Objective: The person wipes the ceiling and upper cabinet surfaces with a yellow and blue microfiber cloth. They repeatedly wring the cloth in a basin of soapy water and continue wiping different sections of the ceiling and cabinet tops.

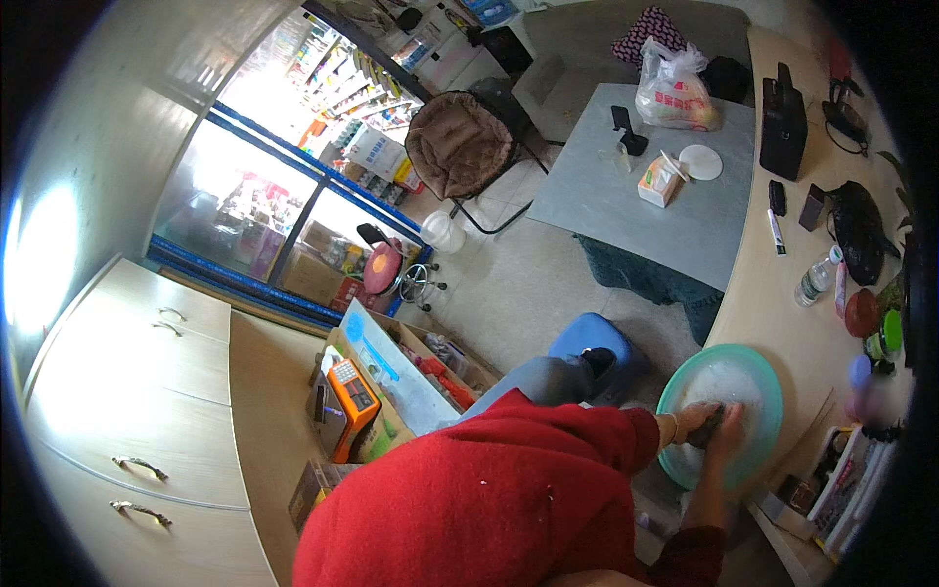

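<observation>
A round green plastic basin (769, 400) with whitish, sudsy water (722, 380) stands before me, against the edge of a wooden desk. Inside it, my left hand (691, 421) reaches in from the upper side with a band at the wrist. My right hand (726, 434) comes from the lower side and meets it. Between them both hands grip a small dark item (706, 431), perhaps wet cloth; the fingers partly cover it. What the basin rests on is hidden.
The wooden desk (770, 293) carries a water bottle (816, 279), black bags (783, 125) and jars. Beyond stands a grey table (587, 176) with a tissue box (659, 182) and a plastic bag (675, 95). My shod foot is on or above a blue stool (579, 334). Open boxes (477, 367) stand nearby.
</observation>
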{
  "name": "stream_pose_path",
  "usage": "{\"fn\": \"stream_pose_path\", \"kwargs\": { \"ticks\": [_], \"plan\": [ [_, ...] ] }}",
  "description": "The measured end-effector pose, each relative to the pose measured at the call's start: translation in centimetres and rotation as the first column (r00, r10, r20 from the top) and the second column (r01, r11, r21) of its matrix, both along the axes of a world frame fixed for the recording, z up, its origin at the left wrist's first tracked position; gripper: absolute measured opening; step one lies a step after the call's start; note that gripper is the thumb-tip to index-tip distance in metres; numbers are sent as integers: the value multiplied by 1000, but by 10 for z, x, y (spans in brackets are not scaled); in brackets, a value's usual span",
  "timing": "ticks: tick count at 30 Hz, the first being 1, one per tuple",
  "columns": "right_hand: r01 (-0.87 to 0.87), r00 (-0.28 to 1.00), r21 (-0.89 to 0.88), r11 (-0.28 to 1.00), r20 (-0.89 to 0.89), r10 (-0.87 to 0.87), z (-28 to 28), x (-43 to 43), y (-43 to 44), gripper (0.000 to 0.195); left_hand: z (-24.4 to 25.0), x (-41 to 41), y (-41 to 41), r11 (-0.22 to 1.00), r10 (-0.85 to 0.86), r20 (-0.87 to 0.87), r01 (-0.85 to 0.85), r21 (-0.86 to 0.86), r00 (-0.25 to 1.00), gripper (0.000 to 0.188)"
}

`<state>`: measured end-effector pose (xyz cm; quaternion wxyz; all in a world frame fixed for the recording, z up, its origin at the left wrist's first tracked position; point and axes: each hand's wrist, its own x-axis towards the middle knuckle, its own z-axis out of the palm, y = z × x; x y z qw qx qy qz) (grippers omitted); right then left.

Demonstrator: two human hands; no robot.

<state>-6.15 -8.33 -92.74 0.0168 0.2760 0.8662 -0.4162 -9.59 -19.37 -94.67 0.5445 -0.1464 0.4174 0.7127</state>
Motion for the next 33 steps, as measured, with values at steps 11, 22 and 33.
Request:
{"fn": "stream_pose_path", "kwargs": {
  "ticks": [11, 22, 33],
  "plan": [
    [-151, 987, -523, 839, -28, 160, 32, 5, -23, 26, 30, -11, -10, 982, 188, 346, -165, -96, 919, 90],
    [-248, 955, 380, 891, -57, 290, -25, 16, 20, 29, 15, 18, -1, 982, 156, 115, -167, 92, 981, 71],
    [-295, 954, -349, 889, -52, 296, 28, 3, -37, 40, 31, -10, -18, 996, 91, 104, -90, -18, 990, 64]
  ]
}}
